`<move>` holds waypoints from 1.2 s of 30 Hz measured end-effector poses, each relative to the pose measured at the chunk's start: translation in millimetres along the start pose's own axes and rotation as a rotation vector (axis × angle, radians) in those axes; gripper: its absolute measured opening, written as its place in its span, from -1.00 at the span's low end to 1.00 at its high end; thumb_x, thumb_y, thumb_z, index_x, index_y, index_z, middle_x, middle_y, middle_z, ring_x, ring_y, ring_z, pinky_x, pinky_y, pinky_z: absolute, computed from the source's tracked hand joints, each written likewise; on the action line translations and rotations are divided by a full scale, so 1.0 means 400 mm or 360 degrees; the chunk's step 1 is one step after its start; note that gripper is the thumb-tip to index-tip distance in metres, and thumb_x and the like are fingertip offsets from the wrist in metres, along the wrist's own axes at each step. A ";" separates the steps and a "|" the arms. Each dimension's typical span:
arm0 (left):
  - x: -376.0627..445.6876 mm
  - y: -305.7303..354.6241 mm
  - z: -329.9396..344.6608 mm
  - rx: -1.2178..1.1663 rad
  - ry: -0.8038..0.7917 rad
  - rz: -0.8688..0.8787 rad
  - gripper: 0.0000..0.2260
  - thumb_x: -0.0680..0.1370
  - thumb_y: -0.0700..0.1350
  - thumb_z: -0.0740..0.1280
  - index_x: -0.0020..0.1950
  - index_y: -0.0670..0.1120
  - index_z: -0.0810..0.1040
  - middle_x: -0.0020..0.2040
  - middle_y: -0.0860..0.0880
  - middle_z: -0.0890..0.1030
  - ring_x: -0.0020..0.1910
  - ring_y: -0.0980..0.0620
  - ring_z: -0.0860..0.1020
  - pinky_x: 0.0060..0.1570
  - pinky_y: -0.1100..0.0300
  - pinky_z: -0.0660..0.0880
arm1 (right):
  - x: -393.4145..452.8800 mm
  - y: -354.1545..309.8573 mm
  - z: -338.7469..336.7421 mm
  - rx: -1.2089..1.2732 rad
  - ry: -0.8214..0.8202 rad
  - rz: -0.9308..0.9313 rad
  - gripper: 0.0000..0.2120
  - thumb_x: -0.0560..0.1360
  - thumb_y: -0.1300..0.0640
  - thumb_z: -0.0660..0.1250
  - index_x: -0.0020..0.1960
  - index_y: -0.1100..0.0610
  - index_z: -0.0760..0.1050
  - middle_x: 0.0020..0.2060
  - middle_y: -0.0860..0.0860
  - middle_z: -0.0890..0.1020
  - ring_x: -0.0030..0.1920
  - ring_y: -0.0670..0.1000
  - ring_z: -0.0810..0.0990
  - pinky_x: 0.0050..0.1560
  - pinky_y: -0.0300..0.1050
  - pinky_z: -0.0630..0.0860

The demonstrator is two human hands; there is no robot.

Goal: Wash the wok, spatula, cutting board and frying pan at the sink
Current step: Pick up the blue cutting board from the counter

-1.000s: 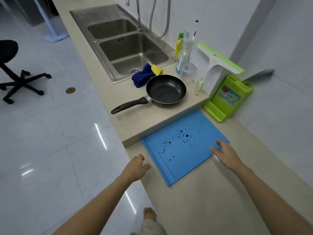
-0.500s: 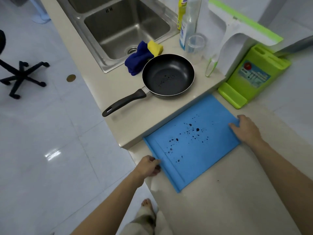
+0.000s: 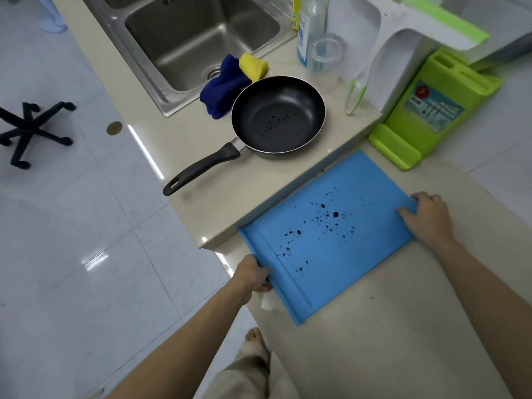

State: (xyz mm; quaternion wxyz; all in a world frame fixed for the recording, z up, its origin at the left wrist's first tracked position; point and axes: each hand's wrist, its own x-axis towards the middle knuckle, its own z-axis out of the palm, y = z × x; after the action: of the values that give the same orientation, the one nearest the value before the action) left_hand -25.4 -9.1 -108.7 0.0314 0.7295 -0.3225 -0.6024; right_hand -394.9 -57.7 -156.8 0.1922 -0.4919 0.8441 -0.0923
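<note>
A blue cutting board (image 3: 325, 237) with dark spots lies on the lower counter. My left hand (image 3: 253, 275) grips its near left edge, fingers curled under it. My right hand (image 3: 429, 217) holds its far right edge, thumb on top. A black frying pan (image 3: 277, 113) with dark spots inside sits on the raised counter, its handle pointing toward the left. The steel sink (image 3: 198, 38) is beyond the pan. No wok or spatula is in view.
A blue cloth (image 3: 221, 87) and a yellow sponge (image 3: 253, 66) lie at the sink's corner. Bottles (image 3: 309, 27), a clear cup (image 3: 326, 61), a white-green squeegee (image 3: 403, 27) and a green knife holder (image 3: 431, 108) stand at the back right. An office chair base (image 3: 31, 128) is on the floor.
Both hands moved from hovering near the board to its edges and took hold of it. The view moved closer to the counter.
</note>
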 end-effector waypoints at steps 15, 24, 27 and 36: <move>-0.212 0.147 0.001 0.0593 -0.0194 0.0570 -0.83 0.54 -0.26 0.24 0.12 -0.21 0.48 -0.03 -0.16 0.65 -0.15 -0.17 0.69 -0.19 -0.03 0.66 | -0.384 0.193 -0.058 0.0398 0.0149 0.1014 -0.48 0.53 -0.20 0.22 0.07 0.29 0.47 0.03 0.36 0.55 0.06 0.34 0.52 0.06 0.13 0.42; -0.351 0.434 -0.099 0.1156 0.0279 0.1208 -0.77 0.51 -0.11 0.28 0.08 -0.23 0.48 -0.04 -0.15 0.60 -0.17 -0.15 0.64 -0.17 -0.06 0.63 | -0.413 0.076 -0.194 0.1163 0.0547 0.1041 -0.61 0.53 -0.10 0.28 0.00 0.27 0.45 -0.09 0.21 0.52 -0.02 0.25 0.52 -0.05 0.03 0.38; -0.387 0.486 -0.192 0.1226 0.0470 0.1284 -0.75 0.52 -0.11 0.28 0.06 -0.28 0.51 -0.03 -0.21 0.61 -0.18 -0.13 0.60 -0.17 -0.08 0.60 | -0.396 -0.019 -0.210 0.1374 0.0579 0.0942 -0.66 0.50 -0.12 0.30 -0.20 0.14 0.34 -0.19 0.15 0.49 -0.15 0.16 0.48 -0.16 -0.01 0.36; -0.368 0.400 -0.642 0.1125 0.1170 0.1260 -0.80 0.57 -0.16 0.20 -0.23 -0.21 0.41 -0.30 -0.12 0.47 -0.31 -0.10 0.45 -0.36 0.11 0.29 | -0.274 -0.455 -0.167 0.1214 0.0084 0.0392 -0.55 0.29 -0.24 0.38 -0.21 0.17 0.51 -0.17 0.15 0.64 -0.14 0.16 0.61 -0.14 0.00 0.49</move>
State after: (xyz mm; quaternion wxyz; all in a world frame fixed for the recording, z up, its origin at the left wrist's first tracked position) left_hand 126.4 -148.8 157.2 0.1176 0.6805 -0.7143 -0.1134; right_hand -229.5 -55.7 -7.5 0.3487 -0.2779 0.8067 -0.3879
